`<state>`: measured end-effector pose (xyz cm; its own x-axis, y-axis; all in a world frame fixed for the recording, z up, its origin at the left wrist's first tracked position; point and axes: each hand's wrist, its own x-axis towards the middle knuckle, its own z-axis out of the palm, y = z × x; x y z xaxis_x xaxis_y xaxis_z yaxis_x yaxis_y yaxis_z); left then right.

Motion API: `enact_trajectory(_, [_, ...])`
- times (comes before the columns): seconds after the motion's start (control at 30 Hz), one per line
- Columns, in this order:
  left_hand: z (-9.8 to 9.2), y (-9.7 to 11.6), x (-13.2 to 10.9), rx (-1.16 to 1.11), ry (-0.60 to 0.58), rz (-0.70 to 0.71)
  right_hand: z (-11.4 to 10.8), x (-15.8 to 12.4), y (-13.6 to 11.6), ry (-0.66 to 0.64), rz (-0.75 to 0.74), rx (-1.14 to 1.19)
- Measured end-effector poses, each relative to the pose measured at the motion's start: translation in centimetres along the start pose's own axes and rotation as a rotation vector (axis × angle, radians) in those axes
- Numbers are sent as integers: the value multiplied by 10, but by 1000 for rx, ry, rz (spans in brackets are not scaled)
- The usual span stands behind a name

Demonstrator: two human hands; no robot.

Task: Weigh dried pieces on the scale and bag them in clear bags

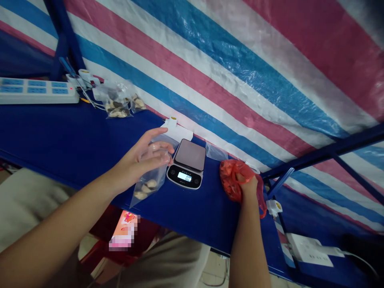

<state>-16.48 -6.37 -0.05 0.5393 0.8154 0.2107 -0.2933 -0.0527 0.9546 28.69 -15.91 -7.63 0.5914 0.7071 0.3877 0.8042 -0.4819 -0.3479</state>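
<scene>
My left hand (pixel 150 158) grips the upper part of a clear plastic bag (pixel 154 176), its fingers curved about the mouth. A few pale dried slices, perhaps mushroom, (pixel 147 188) lie at the bottom of this bag. Just right of the hand a kitchen scale (pixel 189 158) rests on the blue table, its plate bare and its lit display reading 0.0. My right hand (pixel 247 184) reaches into a red plastic bag (pixel 232 176). The red film hides its fingers, so whether they hold anything does not show.
Filled clear bags (pixel 118 106) stand at the back left beside a power strip (pixel 36 91). An empty clear bag (pixel 216 152) lies behind the scale. Striped sheeting (pixel 210 80) slopes up along the table's back edge. A white socket block (pixel 310 248) is at lower right.
</scene>
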Motion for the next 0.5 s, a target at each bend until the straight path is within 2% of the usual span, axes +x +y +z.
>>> enact_trajectory(0.33, [2, -1, -1, -74, -10, -16, 7, -1, -7, -105, -69, 87])
enact_trajectory(0.5, [3, 1, -1, -80, -9, -33, 15, 3, -12, -214, -118, 82])
